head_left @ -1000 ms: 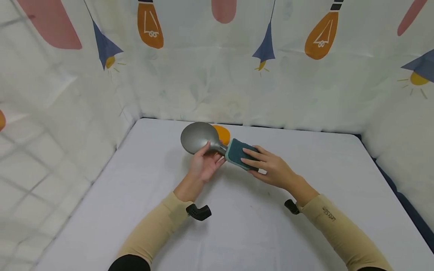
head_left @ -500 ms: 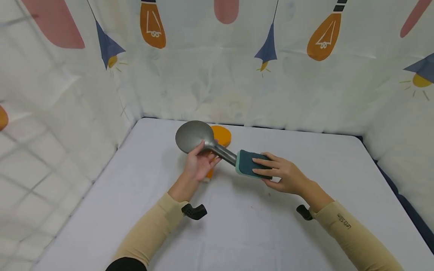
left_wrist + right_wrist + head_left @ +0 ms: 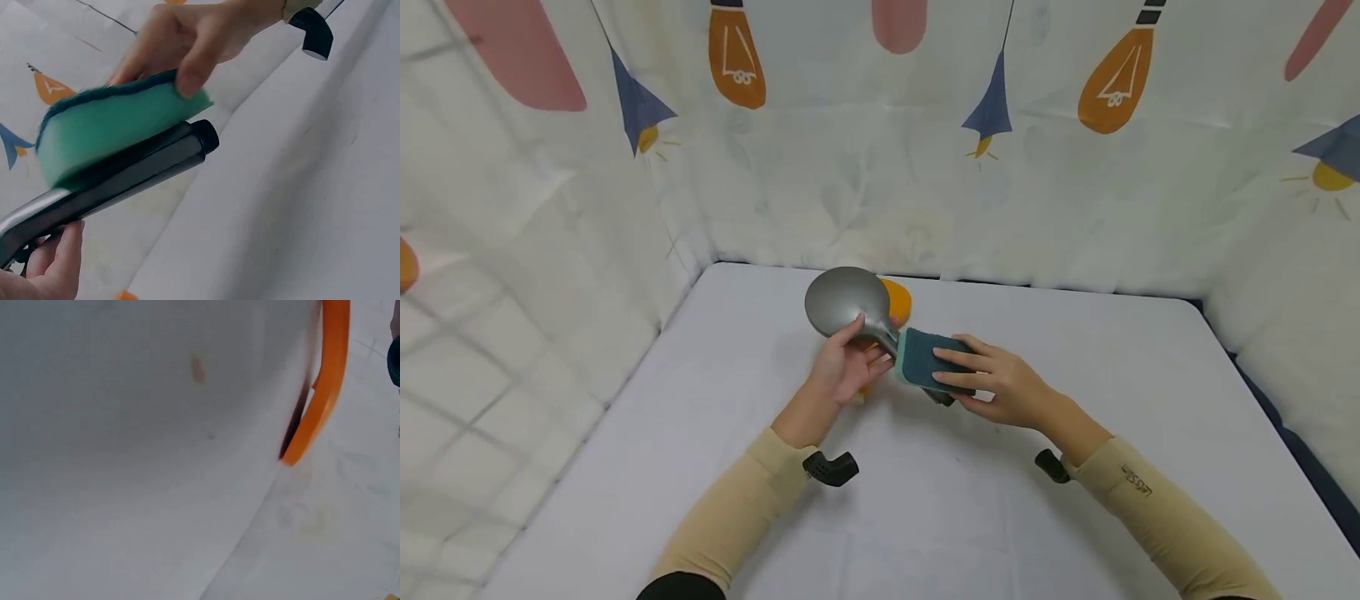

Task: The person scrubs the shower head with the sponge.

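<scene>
In the head view my left hand (image 3: 842, 367) holds a grey hand-held shower head (image 3: 847, 302) by its neck, the thumb lying along the rounded head. My right hand (image 3: 1003, 383) grips a sponge (image 3: 925, 358) with a dark teal scouring side and a light green side. The sponge lies over the shower head's handle. In the left wrist view its green side (image 3: 119, 134) lies against the dark handle (image 3: 144, 172), whose narrower black end sticks out beyond it. Fingers of the left hand (image 3: 59, 262) support the handle from below.
An orange object (image 3: 897, 302) with a round head and a narrow handle lies on the white table (image 3: 1075, 417), partly hidden behind the shower head. In the right wrist view its orange edge (image 3: 331, 356) shows from the side. Printed white cloth (image 3: 865, 183) hangs behind the table.
The sponge first slid right, toward the handle's end, then back left toward the neck. The shower head shifted left and came back right. Both hands kept their hold.
</scene>
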`<state>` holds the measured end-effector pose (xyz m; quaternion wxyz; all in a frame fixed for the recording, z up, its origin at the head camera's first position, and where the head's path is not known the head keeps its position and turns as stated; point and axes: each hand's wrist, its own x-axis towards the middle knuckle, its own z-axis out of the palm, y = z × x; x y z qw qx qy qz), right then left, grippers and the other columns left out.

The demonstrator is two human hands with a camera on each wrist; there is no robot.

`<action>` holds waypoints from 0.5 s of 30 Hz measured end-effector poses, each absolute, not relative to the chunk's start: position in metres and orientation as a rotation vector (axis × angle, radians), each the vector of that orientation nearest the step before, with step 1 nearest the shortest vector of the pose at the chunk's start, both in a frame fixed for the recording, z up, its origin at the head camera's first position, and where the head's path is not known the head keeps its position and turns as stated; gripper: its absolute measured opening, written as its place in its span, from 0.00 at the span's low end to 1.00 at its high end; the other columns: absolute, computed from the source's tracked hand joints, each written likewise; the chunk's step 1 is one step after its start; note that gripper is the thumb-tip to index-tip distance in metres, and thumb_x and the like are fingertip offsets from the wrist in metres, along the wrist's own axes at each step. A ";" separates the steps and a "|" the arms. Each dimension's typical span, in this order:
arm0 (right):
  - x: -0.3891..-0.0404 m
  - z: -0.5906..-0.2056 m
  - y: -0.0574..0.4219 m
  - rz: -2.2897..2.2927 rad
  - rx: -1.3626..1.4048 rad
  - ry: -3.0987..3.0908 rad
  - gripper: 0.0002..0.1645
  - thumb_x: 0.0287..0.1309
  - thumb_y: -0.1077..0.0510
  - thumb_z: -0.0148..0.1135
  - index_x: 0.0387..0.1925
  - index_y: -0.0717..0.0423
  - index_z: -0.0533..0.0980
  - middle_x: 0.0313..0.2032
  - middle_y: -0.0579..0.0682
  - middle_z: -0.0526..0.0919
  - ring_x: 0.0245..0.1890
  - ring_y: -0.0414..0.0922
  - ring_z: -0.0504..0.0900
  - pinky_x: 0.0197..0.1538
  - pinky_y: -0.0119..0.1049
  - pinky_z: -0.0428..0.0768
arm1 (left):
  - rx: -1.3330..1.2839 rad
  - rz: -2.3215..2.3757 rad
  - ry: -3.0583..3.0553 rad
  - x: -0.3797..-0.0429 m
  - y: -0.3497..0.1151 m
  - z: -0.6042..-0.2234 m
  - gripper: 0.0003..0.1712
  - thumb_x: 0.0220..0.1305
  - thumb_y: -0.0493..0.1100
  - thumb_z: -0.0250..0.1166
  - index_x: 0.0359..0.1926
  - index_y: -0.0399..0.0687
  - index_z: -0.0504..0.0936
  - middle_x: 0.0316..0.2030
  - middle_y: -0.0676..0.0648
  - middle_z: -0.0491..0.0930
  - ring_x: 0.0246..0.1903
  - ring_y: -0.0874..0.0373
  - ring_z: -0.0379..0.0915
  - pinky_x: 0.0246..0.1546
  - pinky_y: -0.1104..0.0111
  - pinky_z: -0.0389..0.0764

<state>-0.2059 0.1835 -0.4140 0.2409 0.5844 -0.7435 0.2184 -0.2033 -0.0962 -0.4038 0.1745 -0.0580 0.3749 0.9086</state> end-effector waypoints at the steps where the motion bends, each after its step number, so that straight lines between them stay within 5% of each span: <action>1: -0.205 -0.417 0.187 0.610 1.607 -2.034 0.20 0.66 0.55 0.68 0.58 0.53 0.83 0.62 0.59 0.80 0.60 0.68 0.77 0.52 0.56 0.82 | -0.171 2.589 1.059 -0.204 -0.100 -0.403 0.31 0.83 0.50 0.46 0.77 0.46 0.50 0.58 0.41 0.80 0.47 0.52 0.83 0.65 0.51 0.71; 5: -0.200 -0.426 0.200 0.692 1.601 -2.037 0.21 0.74 0.48 0.56 0.59 0.52 0.83 0.62 0.58 0.80 0.60 0.67 0.77 0.54 0.55 0.81 | -0.173 2.615 1.077 -0.208 -0.108 -0.402 0.30 0.82 0.50 0.46 0.76 0.45 0.53 0.47 0.48 0.85 0.45 0.50 0.85 0.62 0.51 0.74; 9: -0.202 -0.431 0.210 0.796 1.523 -2.060 0.21 0.74 0.48 0.57 0.60 0.52 0.83 0.61 0.58 0.81 0.62 0.64 0.77 0.64 0.45 0.75 | -0.157 2.587 1.116 -0.210 -0.110 -0.404 0.26 0.82 0.47 0.48 0.73 0.43 0.58 0.47 0.48 0.85 0.45 0.51 0.84 0.51 0.56 0.78; 15: -0.206 -0.434 0.222 1.011 1.302 -2.059 0.23 0.73 0.46 0.60 0.58 0.57 0.83 0.61 0.58 0.80 0.64 0.58 0.76 0.69 0.38 0.68 | -0.103 2.508 1.247 -0.211 -0.104 -0.410 0.18 0.78 0.34 0.52 0.66 0.40 0.68 0.49 0.48 0.85 0.47 0.54 0.81 0.55 0.54 0.73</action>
